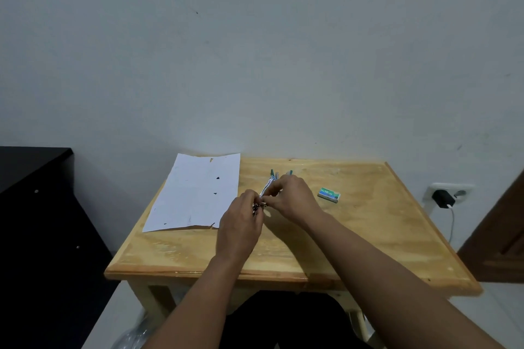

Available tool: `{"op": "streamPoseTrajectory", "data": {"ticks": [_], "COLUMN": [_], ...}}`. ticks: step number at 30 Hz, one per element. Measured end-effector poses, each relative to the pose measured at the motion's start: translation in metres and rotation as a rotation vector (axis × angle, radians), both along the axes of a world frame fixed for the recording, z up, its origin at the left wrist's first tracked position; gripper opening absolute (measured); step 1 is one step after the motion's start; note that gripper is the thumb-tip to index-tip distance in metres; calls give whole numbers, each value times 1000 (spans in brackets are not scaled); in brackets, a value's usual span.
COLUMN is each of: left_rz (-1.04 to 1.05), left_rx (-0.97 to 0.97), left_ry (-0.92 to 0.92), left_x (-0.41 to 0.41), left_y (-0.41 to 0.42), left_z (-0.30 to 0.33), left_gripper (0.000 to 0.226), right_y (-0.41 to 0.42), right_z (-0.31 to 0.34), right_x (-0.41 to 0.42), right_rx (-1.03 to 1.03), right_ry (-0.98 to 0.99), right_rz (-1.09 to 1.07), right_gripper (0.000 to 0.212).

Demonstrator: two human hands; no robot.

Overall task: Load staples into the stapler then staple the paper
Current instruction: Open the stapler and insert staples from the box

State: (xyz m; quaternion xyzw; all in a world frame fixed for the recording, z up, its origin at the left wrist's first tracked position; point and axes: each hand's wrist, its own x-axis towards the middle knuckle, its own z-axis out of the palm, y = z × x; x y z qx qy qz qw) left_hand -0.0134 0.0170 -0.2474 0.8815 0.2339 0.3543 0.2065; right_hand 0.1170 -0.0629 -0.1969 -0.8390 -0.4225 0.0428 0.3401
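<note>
While both hands (263, 201) grip stapler (269, 185) | paper (195, 193) overhangs table (368, 235) edge

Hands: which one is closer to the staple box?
The right hand. It works on the stapler on the side towards the staple box; the left hand is on the paper side.

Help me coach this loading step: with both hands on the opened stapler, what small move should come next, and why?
Probably seat the staples in the channel. The stapler is hinged open in both hands, left hand and right hand pinching at its near end; the staple box lies aside and the paper waits.
</note>
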Motion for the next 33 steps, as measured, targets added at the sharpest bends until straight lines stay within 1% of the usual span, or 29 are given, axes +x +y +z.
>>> {"op": "streamPoseTrajectory", "data": {"ticks": [3,7,11,14,16,20,22,26,29,31,33], "left_rz": [7,-13,-37,-27,-17,10,26,26,20,10,2], "left_rx": [-2,27,34,47,47,42,73,116,135,146,157], "left_ry": [20,88,122,125,117,81,101,126,144,153,164], "left_x": [0,0,1,2,2,3,3,4,5,6,7], "left_y": [0,-2,-3,-3,-2,1,2,2,3,1,2], "left_z": [2,1,0,0,-1,1,1,0,-2,-3,-4], "left_gripper": [19,21,23,20,20,22,21,19,18,17,16], "right_y": [2,-3,-11,-17,-22,-26,-28,-36,-44,-52,-57], "right_z": [-4,-9,-13,-12,-10,-9,-7,-5,-3,-3,-2], "right_x": [-4,-3,1,2,2,12,19,36,47,52,58], "right_rx": [9,39,56,114,179,215,155,78,-19,-99,-149], "right_ry": [66,210,289,328,382,425,388,377,367,337,321], "right_rz": [-48,-37,-24,-39,-51,-98,-90,-65,-46,-48,-41], "right_gripper": [4,9,12,8,9,10,8,5,7,4,7]}}
